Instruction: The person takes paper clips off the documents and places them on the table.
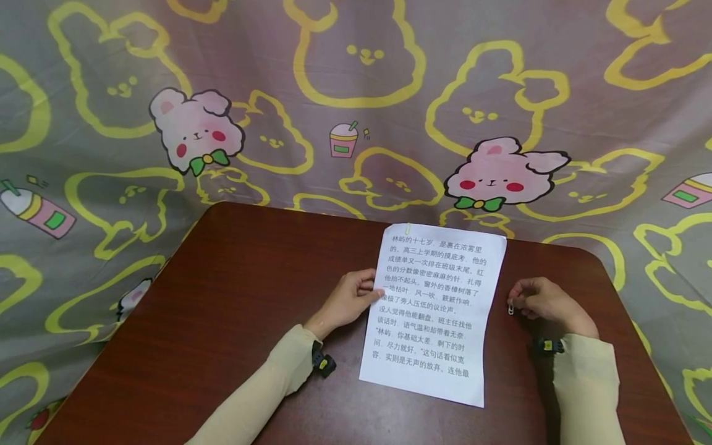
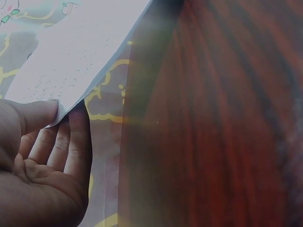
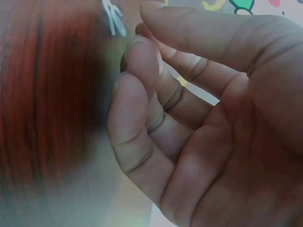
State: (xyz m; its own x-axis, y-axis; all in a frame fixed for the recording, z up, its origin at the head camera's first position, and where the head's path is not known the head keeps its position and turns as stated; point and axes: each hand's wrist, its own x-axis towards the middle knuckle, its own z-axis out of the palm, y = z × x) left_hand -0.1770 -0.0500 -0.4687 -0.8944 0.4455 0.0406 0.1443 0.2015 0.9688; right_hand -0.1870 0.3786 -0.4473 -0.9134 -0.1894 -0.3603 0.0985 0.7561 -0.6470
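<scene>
My left hand (image 1: 347,300) pinches the left edge of white paper (image 1: 425,334) printed with Chinese text, thumb on the front and fingers behind, as the left wrist view shows. Whether it is one sheet or several I cannot tell. A pale yellow paper clip (image 1: 408,228) sits on the paper's top edge, near the left corner. To the right of the paper, my right hand (image 1: 547,304) pinches a small white paper clip (image 1: 510,310) at its fingertips, apart from the paper. In the right wrist view the white clip (image 3: 113,19) shows just past the fingertips, partly cut off.
Both hands are over a dark reddish-brown wooden table (image 1: 222,290) with rounded far corners. Behind it hangs a grey curtain (image 1: 384,130) with yellow outlines and pink rabbits. Dark cameras are strapped on both wrists, over or beside the pale sleeves (image 1: 586,389).
</scene>
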